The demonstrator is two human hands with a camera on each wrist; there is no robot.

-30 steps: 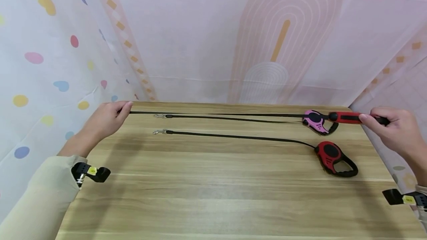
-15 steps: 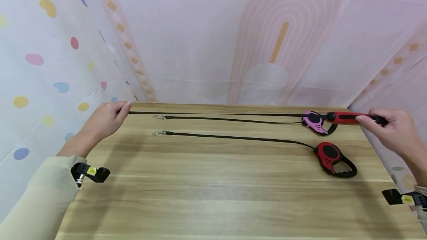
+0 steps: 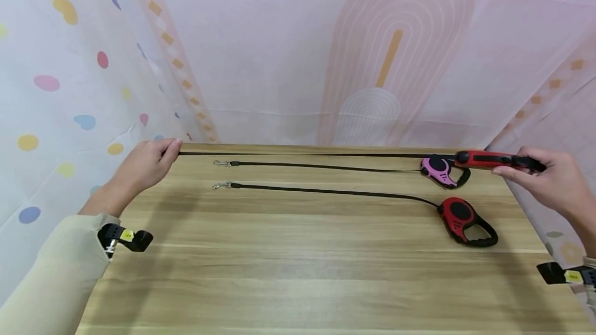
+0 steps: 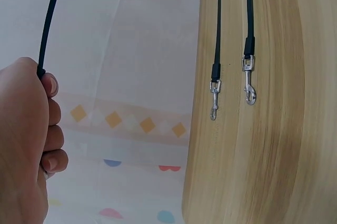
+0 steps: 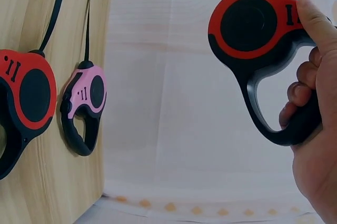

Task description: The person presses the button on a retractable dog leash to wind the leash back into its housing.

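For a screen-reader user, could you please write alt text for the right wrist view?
A right hand grips the black handle of a red-and-black retractable leash, held off the wooden table. On the table lie a pink-and-black leash and another red-and-black leash.

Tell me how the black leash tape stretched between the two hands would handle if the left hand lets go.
The tape looks thin and floppy; it is straight only because the left hand and right hand pull it taut. Released, it would probably snap back toward the red housing.
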